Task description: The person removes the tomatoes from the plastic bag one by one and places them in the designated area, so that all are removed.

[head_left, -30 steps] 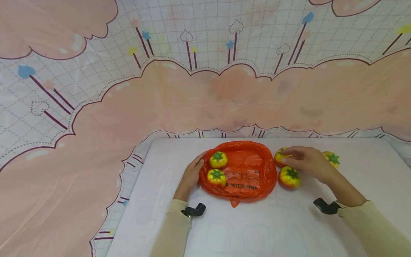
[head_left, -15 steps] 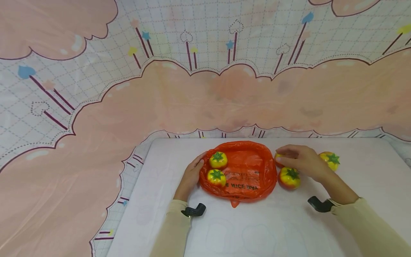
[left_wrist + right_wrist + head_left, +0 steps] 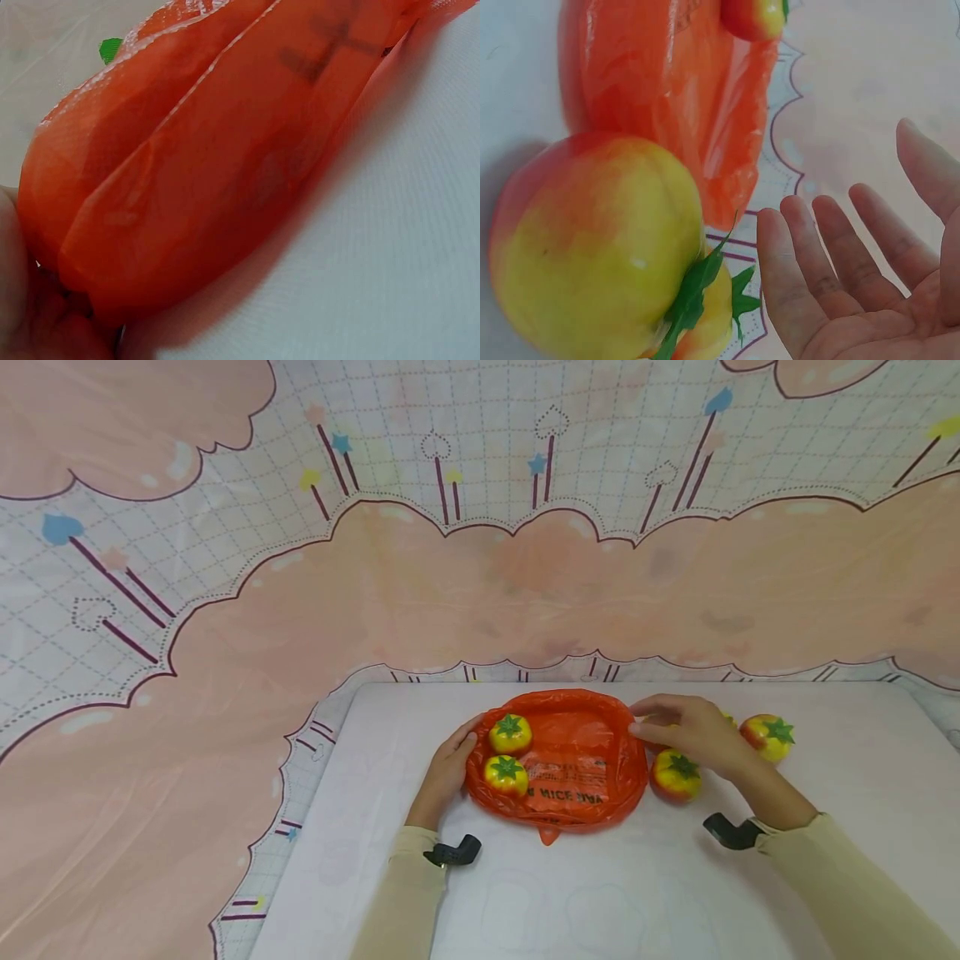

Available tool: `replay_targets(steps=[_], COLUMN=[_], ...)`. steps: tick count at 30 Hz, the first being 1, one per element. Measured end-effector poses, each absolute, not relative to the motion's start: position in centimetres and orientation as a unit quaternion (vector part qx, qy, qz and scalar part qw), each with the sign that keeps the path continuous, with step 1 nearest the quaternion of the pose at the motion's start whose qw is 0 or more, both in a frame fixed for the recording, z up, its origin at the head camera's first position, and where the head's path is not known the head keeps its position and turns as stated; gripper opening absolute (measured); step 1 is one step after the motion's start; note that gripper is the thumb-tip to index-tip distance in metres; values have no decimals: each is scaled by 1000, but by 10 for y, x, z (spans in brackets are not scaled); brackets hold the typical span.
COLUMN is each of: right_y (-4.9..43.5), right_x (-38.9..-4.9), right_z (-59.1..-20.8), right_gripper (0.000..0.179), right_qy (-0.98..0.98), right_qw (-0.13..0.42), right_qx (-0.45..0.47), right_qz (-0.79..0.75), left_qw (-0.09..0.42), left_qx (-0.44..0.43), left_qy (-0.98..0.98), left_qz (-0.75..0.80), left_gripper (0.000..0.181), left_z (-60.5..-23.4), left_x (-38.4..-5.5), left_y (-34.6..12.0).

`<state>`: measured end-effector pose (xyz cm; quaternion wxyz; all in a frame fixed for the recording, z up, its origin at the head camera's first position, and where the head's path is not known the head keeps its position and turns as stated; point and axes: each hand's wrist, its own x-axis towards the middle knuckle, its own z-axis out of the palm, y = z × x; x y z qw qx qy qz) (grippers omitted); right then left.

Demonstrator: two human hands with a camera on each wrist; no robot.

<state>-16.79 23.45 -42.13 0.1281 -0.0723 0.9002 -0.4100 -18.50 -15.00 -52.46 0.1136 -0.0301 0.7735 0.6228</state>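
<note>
A red plastic bag (image 3: 558,739) sits on the white table with its mouth spread wide. Two yellow-and-red tomatoes (image 3: 510,734) with green star-shaped tops lie inside at its left. My left hand (image 3: 447,768) holds the bag's left side, and the left wrist view shows the red film (image 3: 187,195) at the thumb and fingers. Over a partly hidden tomato, my right hand (image 3: 693,731) reaches to the bag's right rim; whether it touches the rim I cannot tell. In the right wrist view its fingers (image 3: 840,247) are spread, with a large tomato (image 3: 600,247) beside them.
Outside the bag, one tomato (image 3: 675,775) rests against its right side and another (image 3: 767,737) lies farther right. Part of one more shows behind my right hand. A printed cloth (image 3: 562,593) hangs behind the table (image 3: 540,902).
My right hand has moved left over the tomatoes to the bag's right rim, uncovering part of a tomato behind it. The left hand and the bag stay put.
</note>
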Motion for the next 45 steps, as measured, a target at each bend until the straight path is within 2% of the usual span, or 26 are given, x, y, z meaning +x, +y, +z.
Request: replay_targets(steps=[10, 36, 45], right_y=[222, 190, 179], right_x=[-173, -190, -194], right_z=[-420, -427, -431], right_gripper=[61, 49, 50], right_qy=[890, 894, 890], right_qw=[129, 108, 122], right_qx=[-87, -119, -119], right_qz=[-428, -419, -423], left_qw=[113, 108, 105], left_qx=[-25, -25, -23], left_qy=[770, 772, 771], left_qz=[628, 626, 628], left_gripper=[37, 37, 36], left_z=[-524, -524, -524], left_x=[-184, -184, -184], left_y=[-150, -149, -149])
